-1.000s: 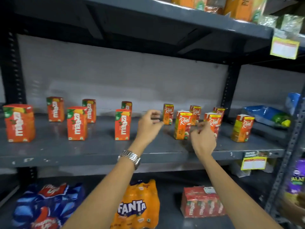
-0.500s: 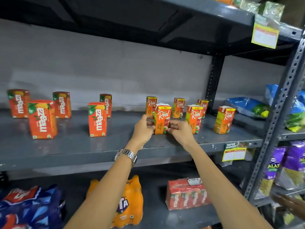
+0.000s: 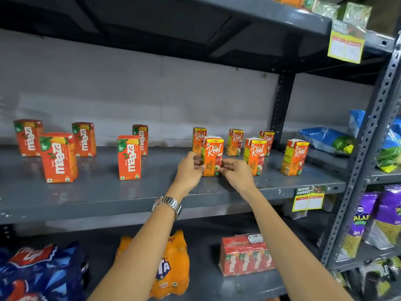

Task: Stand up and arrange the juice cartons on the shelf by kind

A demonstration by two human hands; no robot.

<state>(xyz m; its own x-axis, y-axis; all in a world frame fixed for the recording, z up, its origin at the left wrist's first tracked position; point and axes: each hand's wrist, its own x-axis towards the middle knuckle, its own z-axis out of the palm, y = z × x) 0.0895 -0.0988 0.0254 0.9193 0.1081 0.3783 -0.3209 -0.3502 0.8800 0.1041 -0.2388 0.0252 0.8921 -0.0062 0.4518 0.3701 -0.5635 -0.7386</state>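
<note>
On the grey middle shelf [image 3: 152, 192] several orange Maaza cartons stand upright at the left, the nearest two being a Maaza carton [image 3: 58, 157] and another Maaza carton [image 3: 129, 157]. Several Real cartons stand upright at the right. My left hand [image 3: 188, 170] and my right hand [image 3: 235, 172] both grip the front Real apple carton [image 3: 213, 153] by its lower sides; it stands on the shelf. Another Real apple carton [image 3: 255, 156] stands just right of my right hand, and a Real litchi carton [image 3: 294, 157] stands farther right.
A dark shelf post [image 3: 282, 109] rises behind the Real cartons. Price tags [image 3: 308, 197] hang on the shelf's front edge. Below lie an orange Fanta pack [image 3: 173, 263], a Maaza multipack [image 3: 245, 257] and a blue Thums Up pack [image 3: 41, 270]. Snack bags [image 3: 377, 218] fill the right rack.
Both hands reached in from mid-air and closed on the front Real apple carton. The view shifted right and closer to the shelf.
</note>
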